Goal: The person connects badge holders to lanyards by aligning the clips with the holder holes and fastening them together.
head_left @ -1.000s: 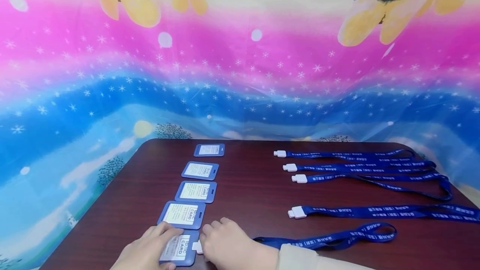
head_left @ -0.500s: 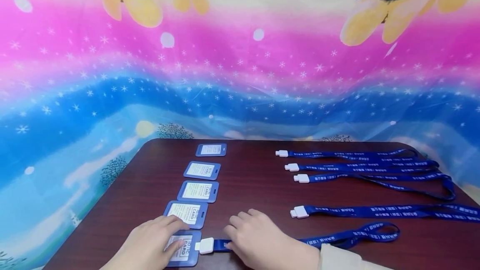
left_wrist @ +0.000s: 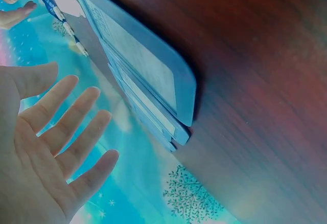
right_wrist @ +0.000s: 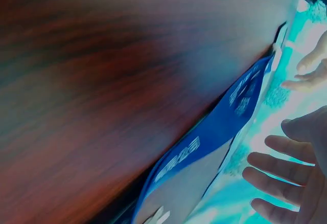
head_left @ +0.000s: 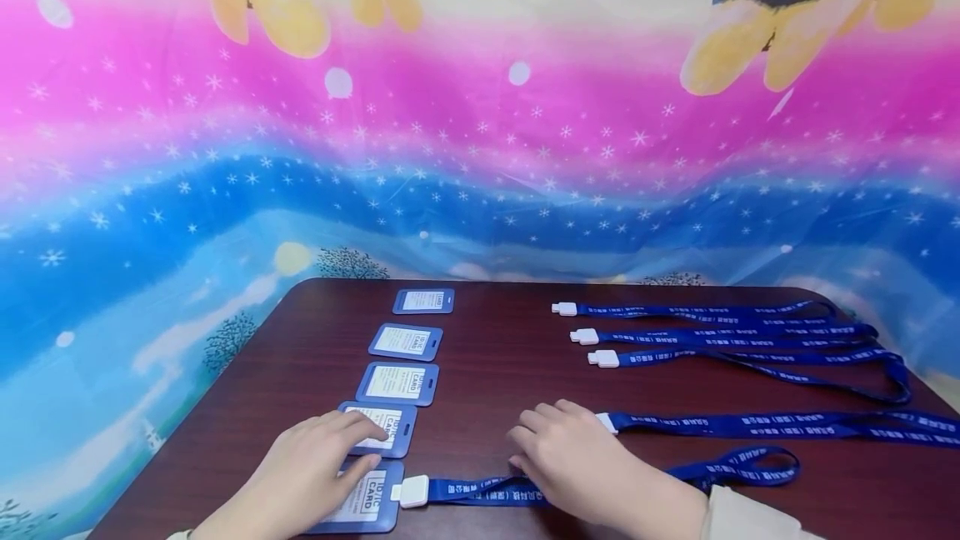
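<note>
In the head view my left hand (head_left: 300, 469) hovers over the two nearest blue badge holders, its fingers relaxed and holding nothing. The nearest badge holder (head_left: 372, 497) lies flat, its slotted end meeting the white clip (head_left: 413, 491) of a blue lanyard (head_left: 468, 491). Over that strap is my right hand (head_left: 581, 457), partly hiding its middle. The right wrist view shows the fingers of this hand (right_wrist: 286, 170) spread beside the twisted lanyard (right_wrist: 219, 119), gripping nothing. Seen from the left wrist, the palm of my left hand (left_wrist: 46, 137) is apart from the badge holder (left_wrist: 138, 50).
Several more badge holders, such as the one in the middle (head_left: 396, 383), form a column up the left of the dark wooden table (head_left: 495, 357). Several blue lanyards (head_left: 697, 312) with white clips lie on the right. A patterned cloth (head_left: 465, 107) hangs behind.
My right hand has moved right, from the white clip along the strap, uncovering clip and strap. My left hand has lifted from the nearest badge holder and shifted slightly up.
</note>
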`<move>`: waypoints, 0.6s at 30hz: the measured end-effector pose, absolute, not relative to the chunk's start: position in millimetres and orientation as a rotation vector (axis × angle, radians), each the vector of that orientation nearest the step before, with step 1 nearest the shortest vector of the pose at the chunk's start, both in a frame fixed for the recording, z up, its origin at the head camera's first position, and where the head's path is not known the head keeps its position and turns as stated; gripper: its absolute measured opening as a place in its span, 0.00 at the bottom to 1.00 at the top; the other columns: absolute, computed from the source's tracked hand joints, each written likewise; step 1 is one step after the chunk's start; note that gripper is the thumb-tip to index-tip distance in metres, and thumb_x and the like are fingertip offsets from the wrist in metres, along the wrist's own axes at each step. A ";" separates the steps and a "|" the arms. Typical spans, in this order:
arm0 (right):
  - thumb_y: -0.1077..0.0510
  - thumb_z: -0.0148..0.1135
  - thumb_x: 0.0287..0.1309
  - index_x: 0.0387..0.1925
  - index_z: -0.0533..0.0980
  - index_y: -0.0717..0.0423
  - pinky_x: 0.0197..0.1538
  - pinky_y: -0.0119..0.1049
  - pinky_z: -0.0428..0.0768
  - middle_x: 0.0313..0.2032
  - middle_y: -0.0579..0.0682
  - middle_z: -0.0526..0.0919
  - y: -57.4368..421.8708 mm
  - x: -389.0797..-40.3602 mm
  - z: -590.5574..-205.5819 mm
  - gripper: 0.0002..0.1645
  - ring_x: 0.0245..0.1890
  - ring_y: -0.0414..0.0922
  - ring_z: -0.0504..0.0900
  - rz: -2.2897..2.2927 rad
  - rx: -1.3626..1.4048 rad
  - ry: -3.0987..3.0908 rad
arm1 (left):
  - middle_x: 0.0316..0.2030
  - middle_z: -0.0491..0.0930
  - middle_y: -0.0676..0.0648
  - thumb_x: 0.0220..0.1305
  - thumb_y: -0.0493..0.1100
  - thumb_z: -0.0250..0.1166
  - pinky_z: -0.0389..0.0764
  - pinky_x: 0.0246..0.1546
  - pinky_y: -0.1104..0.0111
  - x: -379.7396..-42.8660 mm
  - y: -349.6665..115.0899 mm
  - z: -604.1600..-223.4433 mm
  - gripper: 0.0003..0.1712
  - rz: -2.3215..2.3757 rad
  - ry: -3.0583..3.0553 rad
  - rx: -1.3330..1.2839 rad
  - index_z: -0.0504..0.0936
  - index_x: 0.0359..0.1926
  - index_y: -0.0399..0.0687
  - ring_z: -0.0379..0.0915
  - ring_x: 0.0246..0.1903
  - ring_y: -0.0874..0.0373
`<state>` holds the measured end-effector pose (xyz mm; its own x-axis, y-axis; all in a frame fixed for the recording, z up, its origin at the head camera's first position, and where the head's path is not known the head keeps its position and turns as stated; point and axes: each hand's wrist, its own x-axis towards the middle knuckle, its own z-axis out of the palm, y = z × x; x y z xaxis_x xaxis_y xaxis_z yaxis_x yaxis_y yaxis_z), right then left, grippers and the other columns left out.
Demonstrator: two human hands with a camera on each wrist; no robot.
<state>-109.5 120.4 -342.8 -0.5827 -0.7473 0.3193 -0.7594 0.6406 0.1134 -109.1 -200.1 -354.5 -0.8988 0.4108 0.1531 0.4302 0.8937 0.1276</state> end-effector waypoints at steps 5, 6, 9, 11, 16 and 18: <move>0.50 0.70 0.59 0.37 0.84 0.48 0.38 0.35 0.81 0.31 0.40 0.82 135.7 -113.9 -344.0 0.08 0.32 0.37 0.79 0.053 1.115 -2.538 | 0.46 0.84 0.54 0.56 0.52 0.74 0.77 0.53 0.49 -110.7 -199.3 -352.9 0.13 -0.224 -2.900 -0.662 0.86 0.43 0.60 0.79 0.53 0.50; 0.50 0.70 0.59 0.37 0.84 0.48 0.38 0.36 0.81 0.31 0.40 0.82 138.6 -114.8 -344.2 0.08 0.33 0.37 0.79 0.052 1.101 -2.538 | 0.46 0.84 0.53 0.56 0.52 0.74 0.77 0.54 0.49 -111.2 -199.2 -352.8 0.13 -0.222 -2.902 -0.659 0.86 0.43 0.60 0.79 0.53 0.51; 0.51 0.71 0.58 0.37 0.84 0.49 0.37 0.37 0.81 0.30 0.40 0.82 147.5 -116.8 -345.6 0.08 0.32 0.38 0.80 0.043 1.064 -2.536 | 0.46 0.84 0.53 0.56 0.52 0.74 0.77 0.54 0.49 -112.5 -199.4 -352.7 0.14 -0.220 -2.909 -0.650 0.86 0.43 0.60 0.79 0.52 0.51; 0.51 0.72 0.57 0.37 0.84 0.49 0.37 0.38 0.82 0.30 0.40 0.82 153.6 -118.4 -346.6 0.08 0.32 0.38 0.80 0.041 1.041 -2.534 | 0.46 0.84 0.54 0.55 0.52 0.75 0.77 0.54 0.49 -113.3 -199.7 -352.8 0.14 -0.217 -2.912 -0.643 0.86 0.43 0.60 0.79 0.52 0.52; 0.51 0.72 0.56 0.37 0.85 0.48 0.40 0.42 0.83 0.32 0.41 0.84 171.1 -122.6 -345.7 0.09 0.34 0.40 0.82 0.046 0.960 -2.553 | 0.46 0.84 0.54 0.54 0.52 0.75 0.77 0.54 0.50 -115.5 -200.8 -353.7 0.14 -0.207 -2.917 -0.632 0.86 0.43 0.60 0.79 0.51 0.53; 0.52 0.73 0.55 0.37 0.84 0.49 0.39 0.42 0.83 0.32 0.42 0.84 178.7 -124.6 -344.9 0.09 0.34 0.40 0.82 0.035 0.932 -2.541 | 0.45 0.84 0.54 0.55 0.53 0.75 0.77 0.54 0.50 -116.2 -201.4 -354.1 0.14 -0.203 -2.918 -0.636 0.86 0.43 0.60 0.79 0.50 0.54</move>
<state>-124.6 178.7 -344.9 -0.6810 -0.6108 0.4039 -0.6216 0.7738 0.1220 -116.2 -201.4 -354.1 -0.8991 0.4022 0.1726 0.4222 0.9010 0.0999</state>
